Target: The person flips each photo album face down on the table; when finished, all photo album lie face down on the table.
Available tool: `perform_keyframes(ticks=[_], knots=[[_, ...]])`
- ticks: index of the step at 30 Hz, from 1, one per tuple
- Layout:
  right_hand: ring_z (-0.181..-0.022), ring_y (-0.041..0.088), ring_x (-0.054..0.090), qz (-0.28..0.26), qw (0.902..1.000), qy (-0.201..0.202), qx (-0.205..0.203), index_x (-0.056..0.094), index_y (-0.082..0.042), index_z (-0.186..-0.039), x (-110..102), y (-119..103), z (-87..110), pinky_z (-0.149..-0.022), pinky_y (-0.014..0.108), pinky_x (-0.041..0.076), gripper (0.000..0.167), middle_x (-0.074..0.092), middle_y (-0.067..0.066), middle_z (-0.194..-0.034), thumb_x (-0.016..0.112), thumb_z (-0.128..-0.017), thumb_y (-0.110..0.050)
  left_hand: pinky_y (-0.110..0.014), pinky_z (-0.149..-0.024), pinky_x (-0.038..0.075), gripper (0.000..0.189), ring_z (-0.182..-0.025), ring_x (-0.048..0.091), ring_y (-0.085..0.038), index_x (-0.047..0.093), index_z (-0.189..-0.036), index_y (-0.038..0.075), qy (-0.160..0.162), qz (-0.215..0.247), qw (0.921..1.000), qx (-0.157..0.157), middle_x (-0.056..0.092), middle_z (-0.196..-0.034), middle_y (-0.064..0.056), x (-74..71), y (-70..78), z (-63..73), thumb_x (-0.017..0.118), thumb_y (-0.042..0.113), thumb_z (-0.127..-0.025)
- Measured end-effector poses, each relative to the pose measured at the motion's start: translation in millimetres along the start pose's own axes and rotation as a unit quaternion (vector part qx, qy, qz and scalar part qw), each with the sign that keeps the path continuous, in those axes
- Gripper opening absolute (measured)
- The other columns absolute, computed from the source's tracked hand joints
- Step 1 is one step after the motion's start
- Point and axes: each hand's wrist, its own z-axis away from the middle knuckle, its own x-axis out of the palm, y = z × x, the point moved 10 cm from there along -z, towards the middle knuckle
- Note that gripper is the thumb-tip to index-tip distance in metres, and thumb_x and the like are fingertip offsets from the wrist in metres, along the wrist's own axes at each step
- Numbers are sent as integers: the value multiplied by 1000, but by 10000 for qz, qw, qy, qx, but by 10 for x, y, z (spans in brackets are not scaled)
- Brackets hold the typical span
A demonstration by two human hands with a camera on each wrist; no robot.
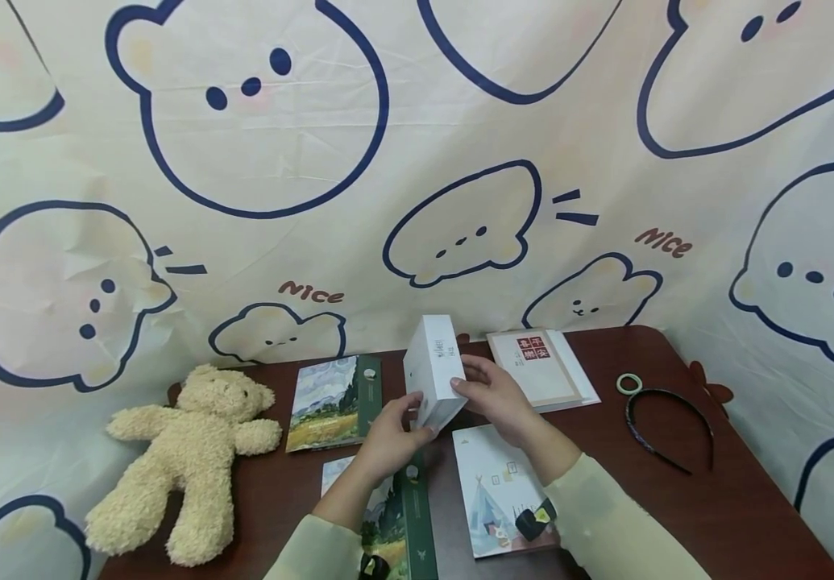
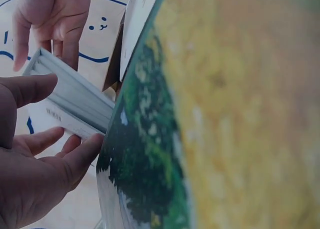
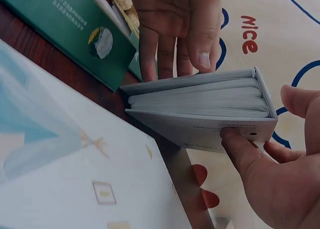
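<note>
Both hands hold a white box (image 1: 434,366) upright above the table, with small printed text on its side. Its open end, seen in the right wrist view, shows several white layers (image 3: 200,101) stacked inside; what they are is unclear. My left hand (image 1: 391,441) grips the lower left edge, thumb on one side and fingers on the other. At the right side, my right hand (image 1: 499,395) holds the box, one fingertip pressing its printed face (image 3: 227,129). Under the hands lie a green-spined book with a painted landscape (image 1: 417,515) and a white booklet with a tent drawing (image 1: 496,491).
On the left lies a cream teddy bear (image 1: 199,459), beside another landscape-cover book (image 1: 333,403). Behind the right hand is a beige booklet with a red stamp design (image 1: 533,362). A black headband (image 1: 634,423) and a pale green ring (image 1: 629,384) lie at the right.
</note>
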Motion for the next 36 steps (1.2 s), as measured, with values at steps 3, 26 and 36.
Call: perform_keyframes(ticks=[3,26,36], knots=[[-131,34,59,22,10000,70,63,43,-11,-156,-50,51,-7,-102,46,54,63,51,16,-153,70,-100,-23,-57,-91,56,64,-128,54,-45,52,-150,2,-34,-67,10000,-3,49,-147,-23,19,12,3,76,20,-94],[-137,40,53,631,9962,540,251,39,0,-157,-272,208,13,-99,39,56,72,49,22,-153,74,-95,-11,-62,-101,50,63,-130,54,-47,55,-148,3,-354,-267,9989,-118,47,-149,-26,108,19,-38,76,26,-94],[-134,39,56,934,9928,649,364,41,3,-155,-303,317,-29,-102,41,53,71,53,24,-150,76,-94,-10,-66,-103,46,65,-131,54,-43,53,-150,1,-368,-520,9979,-89,48,-151,-25,81,1,-70,74,28,-94]])
